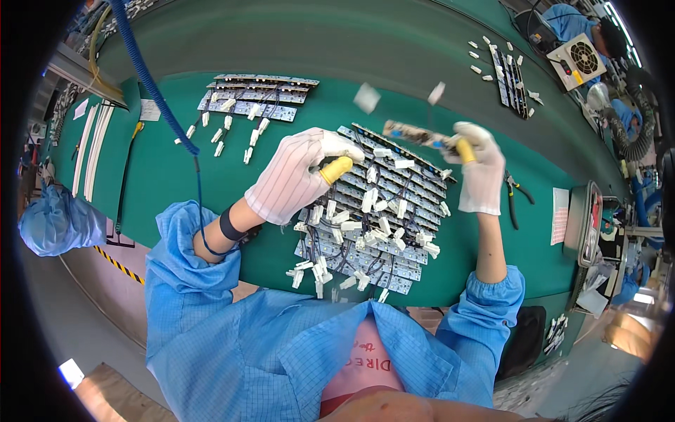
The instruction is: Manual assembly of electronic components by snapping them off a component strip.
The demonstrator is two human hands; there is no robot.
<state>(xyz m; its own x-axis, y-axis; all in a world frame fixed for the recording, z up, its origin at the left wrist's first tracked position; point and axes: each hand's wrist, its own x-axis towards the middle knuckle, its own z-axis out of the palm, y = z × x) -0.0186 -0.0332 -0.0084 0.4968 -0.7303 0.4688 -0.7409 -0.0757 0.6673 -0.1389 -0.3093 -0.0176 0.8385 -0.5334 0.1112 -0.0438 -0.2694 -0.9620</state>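
Note:
My right hand (479, 169), in a white glove with a yellow finger cover, pinches one end of a narrow circuit board strip (415, 133). That strip is lifted over the far right side of the pile and smeared by motion. Two white connectors (366, 98) show blurred beyond it. My left hand (299, 172), gloved the same way, has its fingers drawn together at the upper left edge of a pile of circuit board strips (415, 257); whatever is between them is hidden. Dark wires with white plugs (369, 200) lie across the pile.
A smaller stack of strips (281, 112) lies at the far left. Pliers (517, 197) rest right of my right hand. A blue coiled cord (158, 91) runs down to my left wristband (228, 225). More strips (511, 81) sit on the dark belt (394, 42); a metal tray (582, 225) stands right.

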